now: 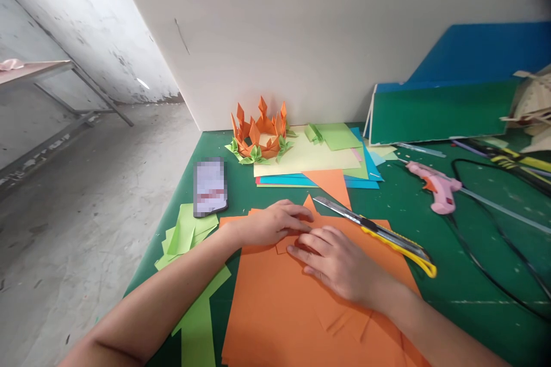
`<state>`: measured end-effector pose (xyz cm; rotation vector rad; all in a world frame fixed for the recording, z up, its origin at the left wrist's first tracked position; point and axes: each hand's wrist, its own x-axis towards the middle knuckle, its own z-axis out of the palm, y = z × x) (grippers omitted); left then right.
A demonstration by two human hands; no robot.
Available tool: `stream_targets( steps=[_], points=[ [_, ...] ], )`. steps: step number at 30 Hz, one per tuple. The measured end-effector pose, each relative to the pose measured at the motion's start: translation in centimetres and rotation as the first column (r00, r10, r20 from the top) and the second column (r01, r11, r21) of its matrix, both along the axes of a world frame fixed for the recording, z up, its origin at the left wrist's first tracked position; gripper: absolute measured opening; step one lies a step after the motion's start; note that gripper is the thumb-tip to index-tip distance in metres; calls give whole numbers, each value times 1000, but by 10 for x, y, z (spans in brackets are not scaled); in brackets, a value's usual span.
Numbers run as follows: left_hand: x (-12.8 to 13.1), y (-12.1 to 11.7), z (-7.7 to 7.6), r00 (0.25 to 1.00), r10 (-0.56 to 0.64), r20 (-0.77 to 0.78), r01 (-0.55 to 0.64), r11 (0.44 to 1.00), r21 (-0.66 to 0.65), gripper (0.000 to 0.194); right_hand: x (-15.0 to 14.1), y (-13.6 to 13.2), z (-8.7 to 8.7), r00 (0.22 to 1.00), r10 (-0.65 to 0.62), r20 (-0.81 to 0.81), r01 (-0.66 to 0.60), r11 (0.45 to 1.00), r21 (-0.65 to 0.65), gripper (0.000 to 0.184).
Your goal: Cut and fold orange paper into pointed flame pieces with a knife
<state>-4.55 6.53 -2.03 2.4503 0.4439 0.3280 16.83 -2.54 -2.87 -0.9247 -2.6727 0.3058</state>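
Note:
Both hands meet over a small piece of orange paper (309,204), whose pointed tip and an edge show around my fingers. My left hand (278,222) lies across it with fingers bent and close together. From the right, my right hand (333,264) has its fingertips pressed on the same paper; the fold between the hands is mostly hidden. Underneath lies a stack of large orange sheets (267,309) with several small loose orange pieces. A yellow utility knife (379,233) rests on the stack's right side, blade toward my hands.
An orange paper crown (260,132) with green leaves stands by the wall, near a phone (210,186). Green paper strips (196,321) lie at left, coloured sheets (310,160) behind. At right are a pink glue gun (439,186) with its cord and a green board (443,114).

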Motion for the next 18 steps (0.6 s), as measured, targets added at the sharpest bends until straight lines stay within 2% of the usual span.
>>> stream_targets(
  steps=[6,11,15,18],
  points=[
    [2,-2,2,1000,9,23,-9,1000,-4,37,-7,-1,1,999,-13,36,14,1000,-12,36],
    [2,-2,2,1000,16,25,-16,1000,6,36,-18,-3,3,1000,-16,3,16,999,-30,35],
    [1,-2,2,1000,15,-2,-15,999,37,37,-3,-2,8,999,-34,-13,33,997,-75,30],
    [1,-1,1,1000,19,-18,-19,999,38,39,19,-1,15,993,-113,-31,111,992,-67,25]
  ],
)
